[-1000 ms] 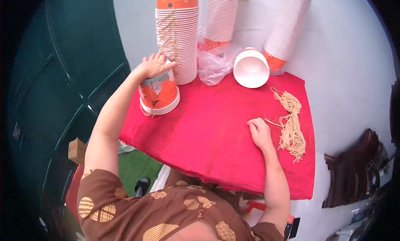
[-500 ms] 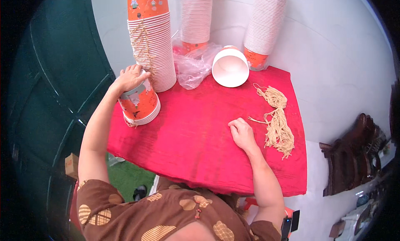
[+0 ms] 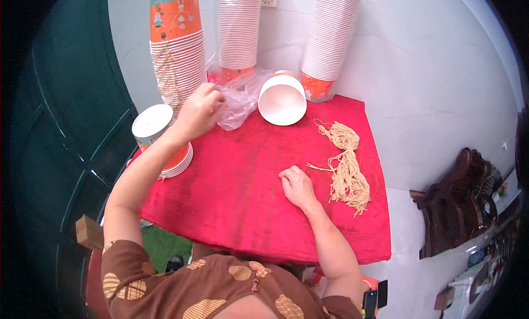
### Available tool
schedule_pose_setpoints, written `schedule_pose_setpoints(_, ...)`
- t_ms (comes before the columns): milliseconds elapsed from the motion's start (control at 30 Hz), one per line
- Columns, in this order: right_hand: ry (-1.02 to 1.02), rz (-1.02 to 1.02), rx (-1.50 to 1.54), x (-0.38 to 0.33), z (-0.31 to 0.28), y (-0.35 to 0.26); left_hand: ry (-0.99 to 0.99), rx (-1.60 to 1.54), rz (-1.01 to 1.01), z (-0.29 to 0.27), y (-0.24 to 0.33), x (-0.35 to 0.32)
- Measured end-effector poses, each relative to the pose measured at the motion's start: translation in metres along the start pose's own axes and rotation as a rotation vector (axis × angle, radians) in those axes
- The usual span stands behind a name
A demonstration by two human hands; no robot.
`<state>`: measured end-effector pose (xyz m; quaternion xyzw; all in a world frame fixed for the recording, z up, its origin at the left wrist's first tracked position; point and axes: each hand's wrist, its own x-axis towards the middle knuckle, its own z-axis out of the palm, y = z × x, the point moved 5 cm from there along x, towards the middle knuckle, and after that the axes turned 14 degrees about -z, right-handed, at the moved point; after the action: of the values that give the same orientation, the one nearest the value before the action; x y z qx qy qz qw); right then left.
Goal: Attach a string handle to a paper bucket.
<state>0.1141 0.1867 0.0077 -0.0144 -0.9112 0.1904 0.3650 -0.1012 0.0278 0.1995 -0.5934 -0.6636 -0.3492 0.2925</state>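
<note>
My left hand (image 3: 201, 110) is raised over the table's left side, its fingers loosely bent and apart, with nothing visible in them. It hangs in front of a tall stack of orange-and-white paper buckets (image 3: 179, 54), beside a crumpled clear plastic bag (image 3: 238, 106). Below and left of the wrist, a short upside-down stack of paper buckets (image 3: 154, 121) shows a white base on top; my forearm hides part of it. My right hand (image 3: 298, 188) rests on the red cloth, fingers curled in and nothing seen in them. To its right lies a bundle of tan string (image 3: 347, 164).
A single paper bucket (image 3: 282, 100) lies on its side, white mouth facing me. Two more tall bucket stacks, a middle one (image 3: 238, 32) and a right one (image 3: 330, 38), stand at the back by the wall. Tan strings (image 3: 167, 71) hang on the left stack.
My left hand has let go of the short bucket stack's top and moved right, toward the plastic bag. My right hand stays on the cloth. The whole view has shifted slightly.
</note>
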Motion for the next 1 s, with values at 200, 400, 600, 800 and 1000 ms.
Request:
schedule_pose_setpoints(200, -0.05, -0.1, -0.079, 0.002, 0.002, -0.008, -0.17, 0.052, 0.041, 0.089, 0.009, 0.035)
schedule_pose_setpoints(400, -0.127, -0.104, -0.162, 0.003, 0.0, -0.018, -0.145, 0.126, 0.042, 0.156, -0.001, 0.078)
schedule_pose_setpoints(600, -0.169, -0.148, -0.225, 0.002, 0.004, -0.023, -0.143, 0.192, 0.015, 0.199, -0.014, 0.104)
schedule_pose_setpoints(800, -0.158, -0.138, -0.231, 0.001, 0.003, -0.022, -0.172, 0.288, -0.091, 0.224, -0.027, 0.107)
schedule_pose_setpoints(1000, -0.185, -0.128, -0.231, 0.002, 0.002, -0.024, -0.1, 0.278, -0.109, 0.226, -0.034, 0.105)
